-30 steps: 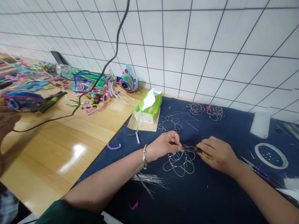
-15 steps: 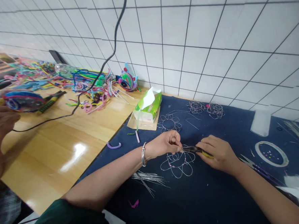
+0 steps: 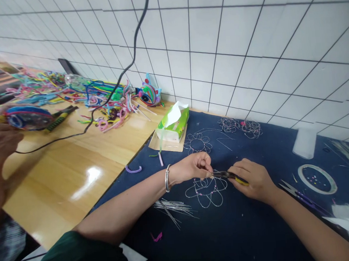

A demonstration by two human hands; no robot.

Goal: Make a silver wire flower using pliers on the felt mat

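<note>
My left hand (image 3: pixel 196 166), with a silver bangle at the wrist, pinches a wire flower (image 3: pixel 210 201) by its upper edge. Thin silver petal loops and small pink beads hang below the fingertips. My right hand (image 3: pixel 251 181) is closed round the yellow-and-black handles of pliers (image 3: pixel 224 174). Their dark jaws point left and meet the wire right beside my left fingertips; the exact spot they grip is too small to make out. Behind my hands, a second wire flower (image 3: pixel 197 143) lies flat on the dark blue cloth (image 3: pixel 246 236).
Loose cut wires (image 3: pixel 176 209) lie below my left wrist. Scissors (image 3: pixel 305 201) and a round dish (image 3: pixel 301 174) with beads are at right. A tissue pack (image 3: pixel 174 122) stands behind. At left, a co-worker's hand (image 3: pixel 0 145) is near colourful pipe cleaners (image 3: pixel 101 95) and a black cable (image 3: pixel 123 72).
The wire flower has shifted very slightly left beneath my fingers, and the pliers have tilted a little. Both hands keep their hold.
</note>
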